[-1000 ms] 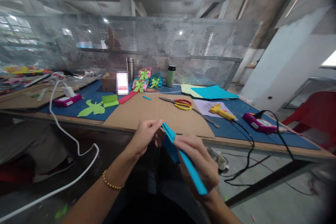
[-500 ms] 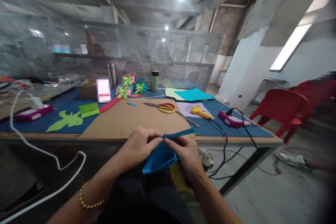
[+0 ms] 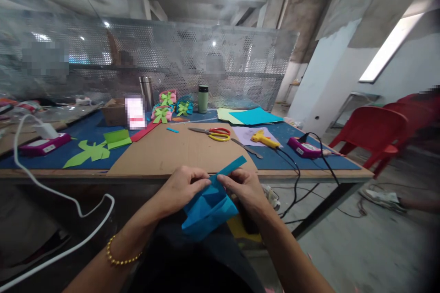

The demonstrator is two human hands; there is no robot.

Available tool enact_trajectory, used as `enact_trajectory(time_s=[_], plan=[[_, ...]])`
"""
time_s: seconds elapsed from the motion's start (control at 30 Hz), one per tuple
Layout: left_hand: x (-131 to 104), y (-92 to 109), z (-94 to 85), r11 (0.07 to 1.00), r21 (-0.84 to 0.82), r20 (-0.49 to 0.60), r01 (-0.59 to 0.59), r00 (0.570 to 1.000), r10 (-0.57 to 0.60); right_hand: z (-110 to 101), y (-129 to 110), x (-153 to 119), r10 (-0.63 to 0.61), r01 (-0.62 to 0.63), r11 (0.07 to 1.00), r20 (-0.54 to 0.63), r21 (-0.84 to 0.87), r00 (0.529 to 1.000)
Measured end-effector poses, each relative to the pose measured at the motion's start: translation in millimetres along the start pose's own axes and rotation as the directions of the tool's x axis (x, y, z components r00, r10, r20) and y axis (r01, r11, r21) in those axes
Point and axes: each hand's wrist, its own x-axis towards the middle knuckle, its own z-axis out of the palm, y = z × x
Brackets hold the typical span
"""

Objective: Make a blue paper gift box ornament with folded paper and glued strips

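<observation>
A folded blue paper piece point(image 3: 210, 214) hangs over my lap, its open pocket facing up. My left hand point(image 3: 184, 187) pinches its upper left edge between thumb and finger. On the right, my right hand point(image 3: 243, 187) grips the upper edge, close to the base of a narrow blue strip point(image 3: 233, 165) that slants up to the right. Past the hands lies a brown cardboard sheet point(image 3: 165, 155) bearing scissors point(image 3: 218, 134) with red and yellow handles. A yellow glue gun point(image 3: 264, 138) rests on pale purple paper to the right.
Green paper cutouts point(image 3: 87, 153) lie at the left, near a purple power box point(image 3: 44, 144) with a white cable. Another purple box point(image 3: 304, 147) with black cords sits at the right. Bow-topped paper pieces point(image 3: 161, 113), a green bottle point(image 3: 203, 100) and blue sheets point(image 3: 256, 116) stand or lie behind.
The blue paper has tilted, showing more of its open pocket, and its strip points more steeply upward. Both hands still hold it. The view has tipped slightly downward.
</observation>
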Motion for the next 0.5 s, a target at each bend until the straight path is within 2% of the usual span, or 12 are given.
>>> enact_trajectory(time_s=[0.2,0.37,0.5], plan=[[-1.3,-6.6,1.0,0.997,-0.067,-0.008,0.031,0.999,-0.031,1.4,2.4,-2.8,-0.001,0.001,0.999,-0.006,-0.033,1.000],[-1.7,-9.4,2.8,0.994,-0.096,-0.026,0.051,0.998,-0.054,2.4,2.7,-2.7,0.046,-0.048,0.997,0.033,0.058,0.998],[-1.2,-8.6,1.5,0.997,-0.057,-0.041,0.046,0.998,-0.049,4.1,2.3,-1.9,0.043,-0.046,0.996,0.036,0.074,0.998]])
